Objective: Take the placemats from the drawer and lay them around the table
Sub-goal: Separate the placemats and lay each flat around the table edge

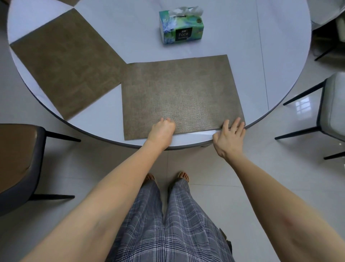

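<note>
Brown woven fabric covers the near placemat point(182, 95), which lies flat on the round white worktop point(242, 37) with its near edge close to the rim, straight in front of the person. The left hand point(162, 130) rests on the mat's near edge, left of the middle, fingers curled under so the knuckles press on the weave; whether they pinch the mat I cannot tell. The right hand point(228, 137) lies at the mat's near right corner, fingers straight and spread, their tips on the corner and on the worktop rim. The two hands are well apart, one at each end of the near edge.

A second placemat point(65, 63) lies to the left, turned at an angle, its right corner touching or just overlapping the near mat's far left corner. A corner of a third placemat point(70, 1) shows at the top edge. A green tissue box point(181, 27) stands beyond the near mat. Chairs stand around the worktop: a brown-seated chair point(16, 160) on the left, a grey chair point(334, 106) on the right.
</note>
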